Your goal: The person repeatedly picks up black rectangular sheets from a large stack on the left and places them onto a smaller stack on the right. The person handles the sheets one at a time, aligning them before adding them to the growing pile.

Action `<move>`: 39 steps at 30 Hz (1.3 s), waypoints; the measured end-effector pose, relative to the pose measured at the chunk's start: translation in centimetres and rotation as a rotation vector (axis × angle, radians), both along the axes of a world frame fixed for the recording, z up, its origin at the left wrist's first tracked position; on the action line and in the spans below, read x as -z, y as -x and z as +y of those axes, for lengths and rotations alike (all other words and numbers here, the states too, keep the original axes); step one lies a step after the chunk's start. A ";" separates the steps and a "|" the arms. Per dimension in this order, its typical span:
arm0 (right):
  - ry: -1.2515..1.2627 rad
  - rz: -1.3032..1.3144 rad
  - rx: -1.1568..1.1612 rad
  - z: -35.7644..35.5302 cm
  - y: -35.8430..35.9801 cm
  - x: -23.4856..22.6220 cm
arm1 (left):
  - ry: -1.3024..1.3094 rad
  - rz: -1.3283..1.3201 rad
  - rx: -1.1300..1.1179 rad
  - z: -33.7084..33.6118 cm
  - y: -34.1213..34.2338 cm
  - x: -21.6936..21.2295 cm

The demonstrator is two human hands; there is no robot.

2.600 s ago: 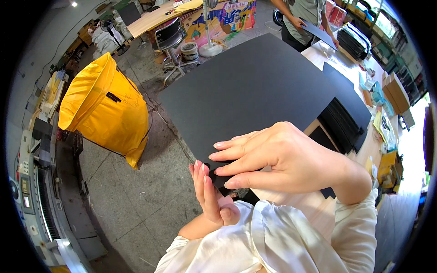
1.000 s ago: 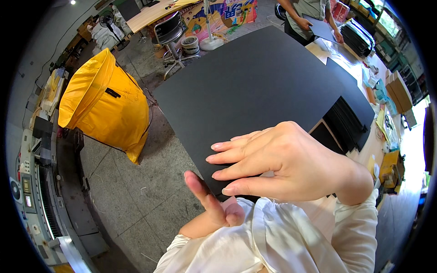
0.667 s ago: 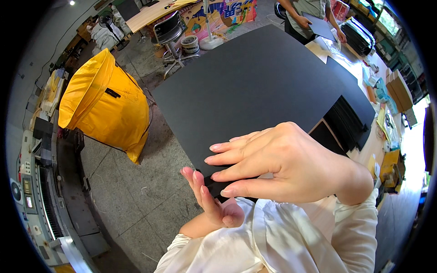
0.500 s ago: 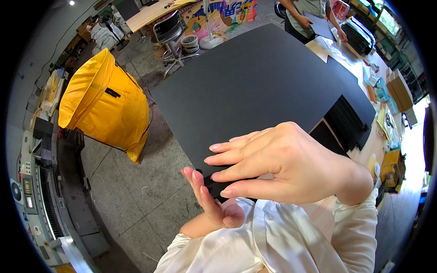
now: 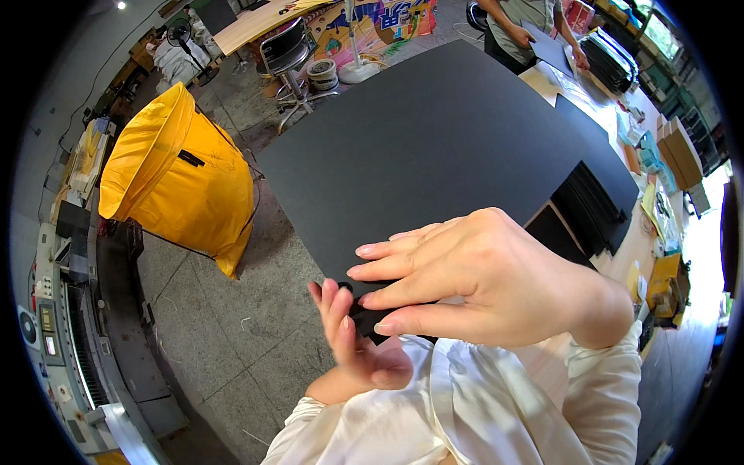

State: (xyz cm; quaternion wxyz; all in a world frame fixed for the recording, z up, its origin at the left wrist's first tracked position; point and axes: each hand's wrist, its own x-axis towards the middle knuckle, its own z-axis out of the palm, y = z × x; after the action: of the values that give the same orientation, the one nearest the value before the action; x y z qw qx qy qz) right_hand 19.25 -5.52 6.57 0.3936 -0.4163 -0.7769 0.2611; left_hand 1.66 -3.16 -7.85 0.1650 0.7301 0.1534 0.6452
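Observation:
A large black sheet [image 5: 418, 147] covers the table in front of me, its near left corner beside my hands. My right hand [image 5: 496, 279] lies over its near edge with the palm down and fingers stretched to the left. Beside those fingertips, my left hand [image 5: 355, 345] is raised at the near left corner, fingers pointing up and nothing visible held. Between the two hands shows a small black piece [image 5: 364, 318] with a curled end; my right fingers cover part of it, so I cannot tell whether it belongs to the sheet.
Black strips [image 5: 590, 205] lie stacked on the wooden table to the right. A yellow sack [image 5: 186, 182] stands on the floor at left, near a machine [image 5: 50, 333]. A co-worker [image 5: 527, 27] handles a dark panel [image 5: 549, 50] at the far right. Beyond the sheet is a chair [image 5: 288, 58].
My left hand has shifted slightly, its fingers rising a little beside the corner. My right hand stays almost in place. The co-worker's panel has moved slightly.

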 end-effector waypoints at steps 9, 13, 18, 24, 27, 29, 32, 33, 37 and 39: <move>-0.532 -0.418 0.148 -0.8 -0.5 1.0 | 0.003 0.158 0.073 2.1 1.6 -7.3; -0.691 -0.742 0.527 -2.0 -3.7 1.8 | -0.054 0.117 0.111 2.6 1.6 -7.4; -0.782 -0.815 0.742 -9.3 -1.3 3.6 | -0.122 -0.125 0.158 2.8 2.3 -5.3; -0.298 -0.878 1.106 -21.9 6.6 21.6 | -0.011 -0.396 0.118 4.4 3.3 -0.7; 0.174 -0.859 1.082 -26.7 9.1 33.9 | 0.109 -0.424 0.144 4.4 3.1 -0.1; 0.188 -0.892 1.100 -26.8 9.6 34.5 | 0.122 -0.411 0.155 4.7 3.4 0.0; 0.224 -0.790 1.082 -26.5 9.1 33.1 | 0.136 -0.390 0.207 4.7 3.6 0.0; 0.247 -0.769 1.057 -26.4 8.8 32.1 | 0.130 -0.378 0.221 4.8 3.7 0.1; -0.180 -0.647 1.115 -21.9 3.5 22.1 | 0.113 -0.342 0.297 3.9 3.4 -0.3; -0.471 -0.491 1.014 -16.8 1.8 12.3 | 0.142 -0.314 0.286 3.4 3.5 -0.3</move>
State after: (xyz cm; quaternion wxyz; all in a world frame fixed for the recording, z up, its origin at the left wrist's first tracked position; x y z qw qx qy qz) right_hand 17.44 -22.34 -5.69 0.3597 -0.6840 -0.5869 -0.2414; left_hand -1.85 0.22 -7.57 0.3275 0.6216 0.0657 0.7085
